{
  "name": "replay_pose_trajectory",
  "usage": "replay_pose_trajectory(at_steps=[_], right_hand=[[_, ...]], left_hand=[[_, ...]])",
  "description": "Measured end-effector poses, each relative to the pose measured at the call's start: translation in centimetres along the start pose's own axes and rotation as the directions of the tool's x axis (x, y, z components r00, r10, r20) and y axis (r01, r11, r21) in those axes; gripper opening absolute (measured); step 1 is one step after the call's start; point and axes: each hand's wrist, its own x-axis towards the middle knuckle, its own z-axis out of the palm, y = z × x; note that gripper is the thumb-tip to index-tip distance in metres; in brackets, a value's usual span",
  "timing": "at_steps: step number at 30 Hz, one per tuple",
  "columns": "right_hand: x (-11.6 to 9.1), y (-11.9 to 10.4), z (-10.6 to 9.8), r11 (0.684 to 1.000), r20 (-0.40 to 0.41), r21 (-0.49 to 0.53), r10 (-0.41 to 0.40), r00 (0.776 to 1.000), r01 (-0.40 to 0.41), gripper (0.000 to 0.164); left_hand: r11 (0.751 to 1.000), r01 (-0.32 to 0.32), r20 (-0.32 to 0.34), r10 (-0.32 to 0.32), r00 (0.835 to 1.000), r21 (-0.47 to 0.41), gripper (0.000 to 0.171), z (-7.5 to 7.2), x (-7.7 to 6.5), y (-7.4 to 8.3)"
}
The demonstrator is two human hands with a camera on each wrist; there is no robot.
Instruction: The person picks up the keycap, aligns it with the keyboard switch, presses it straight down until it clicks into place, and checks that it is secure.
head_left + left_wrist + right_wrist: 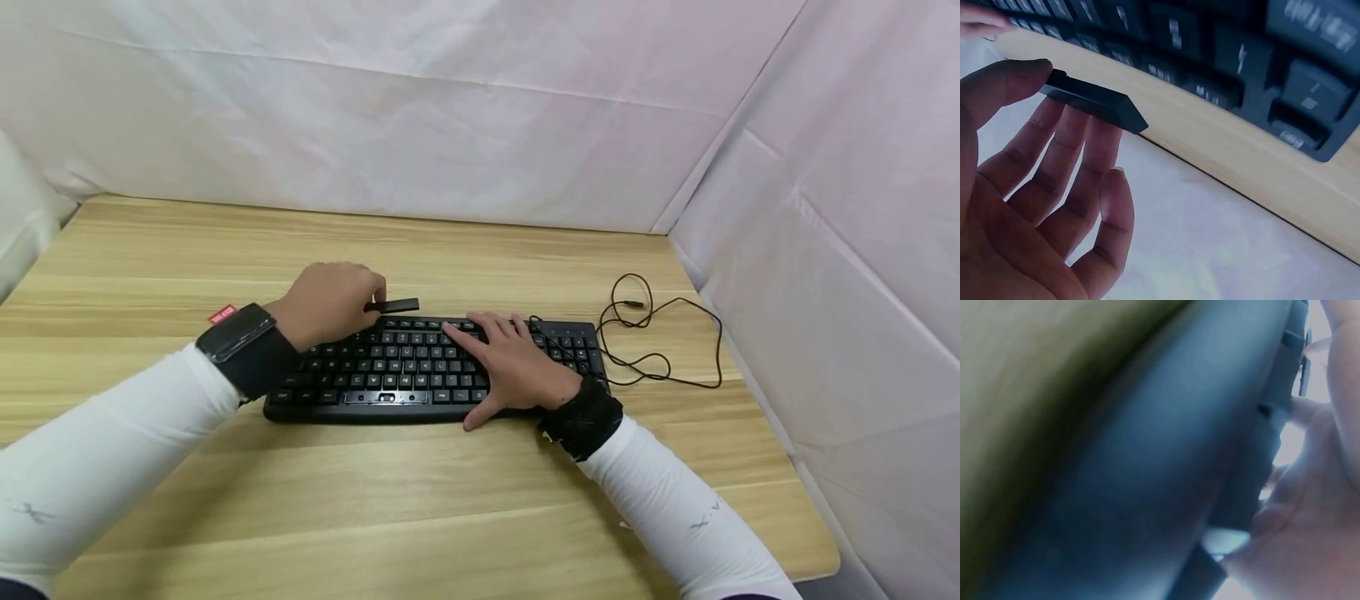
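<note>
A black keyboard [405,417] lies flat on the wooden table, its space bar slot [386,397] bare with the mount showing. Above the keyboard's far edge, my left hand [333,300] pinches a long black space bar keycap [397,305] by one end. In the left wrist view, the thumb lies on one side of the keycap [1094,103] and the fingers on the other. My right hand [517,367] rests spread over the right part of the keys, its thumb at the front edge. The right wrist view is blurred, showing the keyboard's edge [1147,444] close up.
A thin black cable [678,381] lies in loose loops on the table right of the keyboard, its plug [633,304] near the top loop. White cloth walls [420,125] stand behind and to the right of the table. A red tag [222,314] shows beside the left wristband.
</note>
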Motion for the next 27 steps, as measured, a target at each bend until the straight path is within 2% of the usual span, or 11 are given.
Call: replay_pose_trajectory(at_steps=[10,20,27], right_hand=[[0.2,0.2,-0.2,1.0,-0.002,0.012,-0.002,1.0,0.002,0.129],[0.3,0.2,-0.1,1.0,-0.001,0.019,0.001,1.0,-0.001,0.129],[0.2,0.2,-0.3,1.0,0.0,0.016,-0.002,1.0,0.002,0.128]], left_hand=[[0.989,-0.144,-0.066,0.142,0.988,-0.025,0.018,0.8,-3.1,2.1],[0.976,-0.22,-0.059,0.219,0.974,0.0,0.015,1.8,-5.3,4.7],[0.977,-0.213,-0.042,0.214,0.976,0.019,0.014,2.3,-5.9,5.1]])
